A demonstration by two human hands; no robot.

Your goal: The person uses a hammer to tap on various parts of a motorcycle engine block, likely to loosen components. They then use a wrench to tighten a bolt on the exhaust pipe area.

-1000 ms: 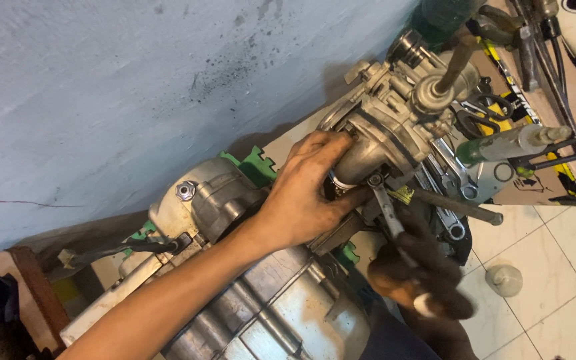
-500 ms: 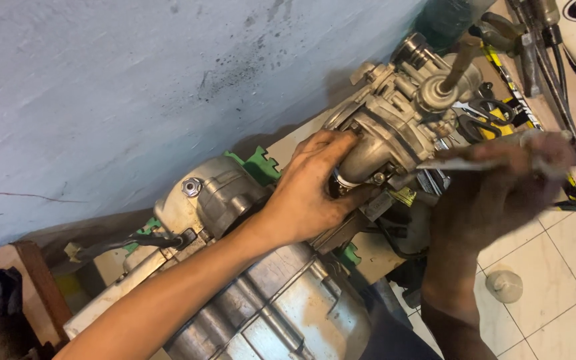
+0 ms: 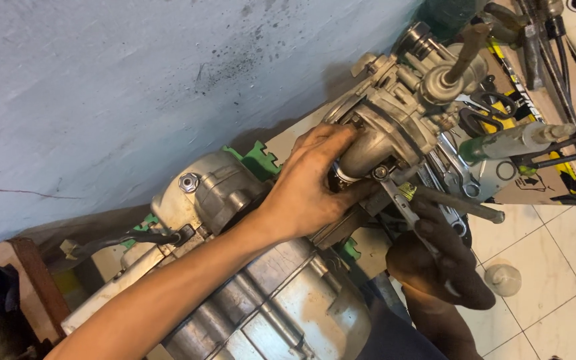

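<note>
Left hand (image 3: 305, 193) fingers curled on intake pipe (image 3: 368, 150), frame centre | right hand (image 3: 445, 263) closed on wrench (image 3: 401, 203), nearer bolt (image 3: 381, 173) | wrench axis runs lower-right to upper-left, head at bolt.

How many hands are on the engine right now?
2: the left hand grips the curved intake pipe; the right hand, lower right, holds a wrench on a bolt beside it.

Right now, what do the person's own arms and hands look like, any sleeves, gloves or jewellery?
Both are bare: no gloves, and no sleeve shows on either forearm. The left hand is smudged with dark grease on the fingers and knuckles, its forearm long and uncovered. The right hand lies in shadow and looks heavily grimed. No ring, watch or band is visible.
</note>
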